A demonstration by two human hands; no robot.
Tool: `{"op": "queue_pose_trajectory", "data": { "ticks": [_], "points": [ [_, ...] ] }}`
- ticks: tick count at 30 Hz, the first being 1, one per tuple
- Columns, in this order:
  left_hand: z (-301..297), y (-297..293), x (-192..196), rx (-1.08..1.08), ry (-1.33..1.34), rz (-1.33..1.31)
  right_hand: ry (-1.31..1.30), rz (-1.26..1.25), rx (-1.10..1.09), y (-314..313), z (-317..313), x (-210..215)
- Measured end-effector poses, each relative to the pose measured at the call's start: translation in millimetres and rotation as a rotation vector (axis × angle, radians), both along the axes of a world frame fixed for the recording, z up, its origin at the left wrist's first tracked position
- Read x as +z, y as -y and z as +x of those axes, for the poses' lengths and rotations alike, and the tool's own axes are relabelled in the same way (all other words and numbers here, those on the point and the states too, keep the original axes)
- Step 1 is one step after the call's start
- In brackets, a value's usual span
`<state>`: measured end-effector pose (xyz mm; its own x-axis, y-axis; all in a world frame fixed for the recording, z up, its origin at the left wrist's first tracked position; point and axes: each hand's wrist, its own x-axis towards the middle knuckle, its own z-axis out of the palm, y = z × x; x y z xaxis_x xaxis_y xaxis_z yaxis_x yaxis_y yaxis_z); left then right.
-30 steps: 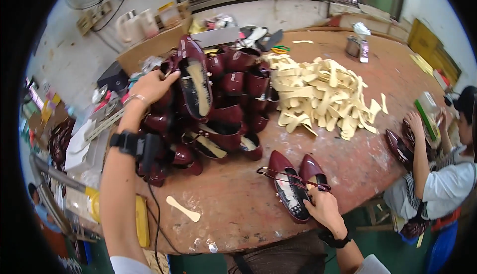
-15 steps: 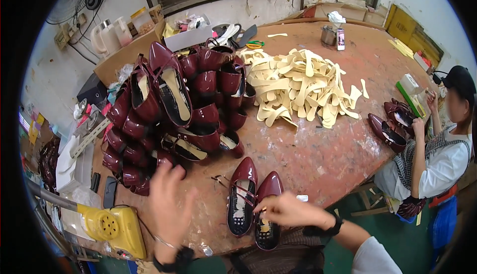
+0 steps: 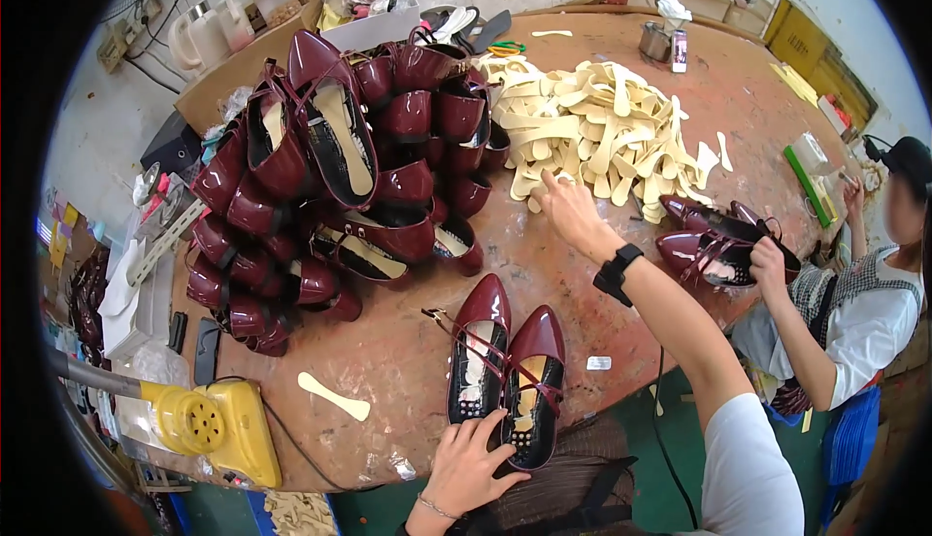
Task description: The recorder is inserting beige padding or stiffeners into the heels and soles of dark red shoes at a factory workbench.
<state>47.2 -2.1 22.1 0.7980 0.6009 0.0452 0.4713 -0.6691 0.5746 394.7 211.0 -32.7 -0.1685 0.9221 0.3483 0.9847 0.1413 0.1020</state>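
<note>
My left hand (image 3: 471,458) lies flat, fingers spread, across the heel ends of a pair of burgundy pointed shoes (image 3: 505,381) at the near edge of the worn table (image 3: 573,284). It presses on them and closes round nothing. My right hand (image 3: 568,208) reaches out to the near edge of the heap of cream insoles (image 3: 592,128) in the middle of the table; its fingertips touch the pieces, but I cannot tell whether they have pinched one.

The insoles appear thin, light and flexible, flat-cut with a narrow waist. I judge that one is best taken by pinching at the heel or waist and peeling it off the heap, since the pieces overlap and neighbours may drag along. The shoes have a glossy patent upper, likely slick under the fingers, with thin straps that could snag; the firmer heel counter is the safer hold.

A large stack of matching shoes (image 3: 340,177) stands to the left, well apart from the pair. One loose insole (image 3: 333,397) lies near a yellow heat tool (image 3: 209,427). A co-worker (image 3: 854,293) at the right handles another pair (image 3: 718,240).
</note>
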Motion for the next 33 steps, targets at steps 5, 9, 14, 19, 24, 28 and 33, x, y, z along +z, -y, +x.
{"op": "queue_pose_trajectory", "data": {
  "ticks": [5,9,14,19,24,28,33],
  "points": [
    [0,33,-13,0.207,0.022,0.068,-0.071,-0.033,-0.101,-12,29,-12],
    [-9,50,-14,0.411,0.025,0.099,-0.313,0.056,0.013,12,4,17],
    [-11,50,-10,0.533,-0.015,0.142,-0.887,-0.036,-0.048,89,-36,74],
    [-7,26,11,0.418,0.211,-0.067,-1.010,-0.269,0.118,172,-64,85],
    [30,15,6,0.384,0.175,-0.230,-1.480,-0.460,-0.002,206,-82,78],
    [52,6,2,0.389,0.060,-0.269,-1.542,-0.393,-0.021,227,-73,67],
    [67,10,1,0.225,0.005,0.076,-1.723,-0.310,-0.103,249,-59,58]
  ]
}}
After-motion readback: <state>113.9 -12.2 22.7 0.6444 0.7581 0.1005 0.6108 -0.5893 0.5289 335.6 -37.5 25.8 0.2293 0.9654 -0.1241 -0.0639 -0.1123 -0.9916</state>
